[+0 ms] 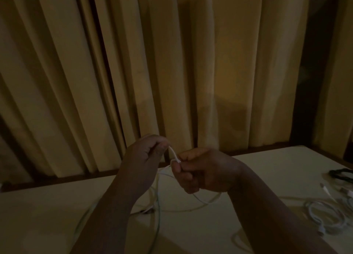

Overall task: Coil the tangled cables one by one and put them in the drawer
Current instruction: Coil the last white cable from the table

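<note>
while the light is very dim, i hold both hands up above the pale table (277, 168), close together and nearly touching. my left hand (143, 156) has its fingers curled in, and its fingertips pinch one end of a short taut stretch of the white cable (174, 154). my right hand (202, 171) is closed in a loose fist around the same cable, with thumb and forefinger nipping it just beside the left hand's pinch. from under my right hand the white cable drops in slack loops that sag to the table between my forearms and run off toward the right. a greenish cable (157, 211) lies beneath my left forearm and runs down to the near edge of the table; whether it is tangled with the white one i cannot tell in this gloom. well apart, on the right side of the table, sits a loose heap of white cables (322, 215) with a couple of plugs showing at its far side, and beyond it, at the table's right edge, a black cable (341, 172) lies bunched. behind the table hangs a long pleated yellowish curtain (191, 63) that fills the whole background.
</note>
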Action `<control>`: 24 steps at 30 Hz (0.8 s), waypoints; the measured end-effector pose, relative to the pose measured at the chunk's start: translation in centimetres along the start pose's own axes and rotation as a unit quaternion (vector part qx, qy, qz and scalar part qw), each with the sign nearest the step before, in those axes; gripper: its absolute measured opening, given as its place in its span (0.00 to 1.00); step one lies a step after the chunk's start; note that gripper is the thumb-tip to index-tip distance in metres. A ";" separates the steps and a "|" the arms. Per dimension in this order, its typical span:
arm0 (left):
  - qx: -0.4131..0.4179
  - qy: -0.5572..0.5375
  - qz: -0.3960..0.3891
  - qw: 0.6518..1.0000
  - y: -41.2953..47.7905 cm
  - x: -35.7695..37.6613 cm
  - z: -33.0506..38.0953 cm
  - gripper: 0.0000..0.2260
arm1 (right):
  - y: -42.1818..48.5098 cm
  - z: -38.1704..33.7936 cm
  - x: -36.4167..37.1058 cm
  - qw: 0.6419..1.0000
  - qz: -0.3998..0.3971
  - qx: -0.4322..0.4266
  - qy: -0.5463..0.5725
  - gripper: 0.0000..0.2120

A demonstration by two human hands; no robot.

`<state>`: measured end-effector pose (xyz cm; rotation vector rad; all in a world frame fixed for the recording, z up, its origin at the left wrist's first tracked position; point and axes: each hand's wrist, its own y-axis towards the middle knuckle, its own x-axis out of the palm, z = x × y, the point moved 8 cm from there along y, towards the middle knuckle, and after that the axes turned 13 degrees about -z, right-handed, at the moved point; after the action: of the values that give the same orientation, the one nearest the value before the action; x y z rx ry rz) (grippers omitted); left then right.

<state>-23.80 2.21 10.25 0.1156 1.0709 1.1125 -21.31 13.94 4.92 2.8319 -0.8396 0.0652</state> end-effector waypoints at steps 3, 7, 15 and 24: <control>-0.013 -0.066 -0.004 0.998 0.1 0.9 -0.6 0.11 | 0.9 -0.1 0.0 0.993 0.013 -0.032 0.112 0.06; -0.054 -0.160 -0.036 0.985 0.3 3.3 -1.4 0.10 | 1.1 -1.1 -0.7 0.938 0.020 -0.151 0.311 0.18; -0.169 -0.180 -0.104 0.963 -0.4 6.6 -0.8 0.15 | -0.7 -2.6 -3.0 0.855 0.150 -0.318 0.381 0.28; -0.231 -0.046 -0.177 0.956 -0.8 6.7 -1.1 0.15 | -1.9 -3.8 -4.0 0.871 0.289 -0.334 0.214 0.29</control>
<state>-23.95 6.52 4.96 -0.3797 0.6902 0.9906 -23.53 18.38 7.92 1.7612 -1.2581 0.3846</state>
